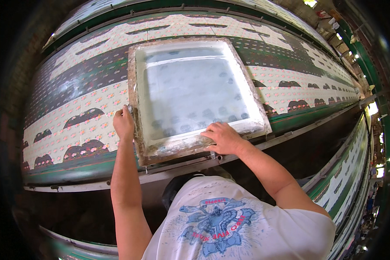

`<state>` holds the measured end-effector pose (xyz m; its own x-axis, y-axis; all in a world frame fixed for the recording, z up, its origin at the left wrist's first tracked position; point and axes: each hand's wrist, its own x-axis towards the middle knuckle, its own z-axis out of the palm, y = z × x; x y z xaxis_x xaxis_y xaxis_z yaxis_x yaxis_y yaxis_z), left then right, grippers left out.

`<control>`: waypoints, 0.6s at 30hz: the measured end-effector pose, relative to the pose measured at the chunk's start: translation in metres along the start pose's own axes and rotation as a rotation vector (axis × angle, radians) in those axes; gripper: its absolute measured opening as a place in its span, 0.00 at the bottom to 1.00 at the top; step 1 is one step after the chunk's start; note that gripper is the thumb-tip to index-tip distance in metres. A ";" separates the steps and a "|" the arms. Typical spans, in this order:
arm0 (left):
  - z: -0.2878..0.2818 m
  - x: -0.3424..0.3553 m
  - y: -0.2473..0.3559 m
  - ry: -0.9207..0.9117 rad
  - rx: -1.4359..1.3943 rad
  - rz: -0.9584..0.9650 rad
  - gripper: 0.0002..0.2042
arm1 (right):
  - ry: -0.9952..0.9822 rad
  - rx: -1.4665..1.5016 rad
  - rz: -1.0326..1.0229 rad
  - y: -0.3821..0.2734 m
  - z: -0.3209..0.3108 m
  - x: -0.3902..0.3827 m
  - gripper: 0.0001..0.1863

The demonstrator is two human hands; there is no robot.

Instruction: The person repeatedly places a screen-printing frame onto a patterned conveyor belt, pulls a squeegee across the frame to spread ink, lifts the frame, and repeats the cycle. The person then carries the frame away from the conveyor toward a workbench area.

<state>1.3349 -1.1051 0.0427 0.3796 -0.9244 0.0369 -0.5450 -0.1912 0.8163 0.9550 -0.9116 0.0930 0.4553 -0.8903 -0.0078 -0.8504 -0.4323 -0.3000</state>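
Both hands grip the printing screen (195, 93): left hand (123, 123) at nine o'clock, right hand (223, 138) at six; uneven lifting could smear the patterned cloth (86, 108).

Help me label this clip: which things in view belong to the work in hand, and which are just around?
In hand:
- screen frame, lying on the cloth
- printed cloth on the long table
- left hand, at the frame's left edge
- right hand, on the frame's near edge

Just around:
- second table at right
- ceiling lamps
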 end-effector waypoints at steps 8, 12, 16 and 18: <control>0.019 -0.016 0.013 0.023 0.214 -0.016 0.33 | 0.005 0.019 -0.090 0.032 -0.004 -0.032 0.34; 0.026 -0.007 0.026 0.029 0.297 -0.026 0.36 | 0.054 0.264 -0.272 0.079 -0.019 -0.045 0.29; 0.051 -0.020 0.055 0.090 0.476 -0.054 0.41 | 0.253 0.488 -0.368 0.139 -0.048 -0.081 0.22; 0.054 -0.022 0.063 0.079 0.554 -0.120 0.42 | 0.416 0.476 -0.330 0.182 -0.066 -0.096 0.20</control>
<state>1.2518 -1.1142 0.0621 0.5060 -0.8622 0.0232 -0.7972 -0.4572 0.3943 0.7394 -0.9142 0.1023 0.4495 -0.7458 0.4917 -0.4347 -0.6635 -0.6090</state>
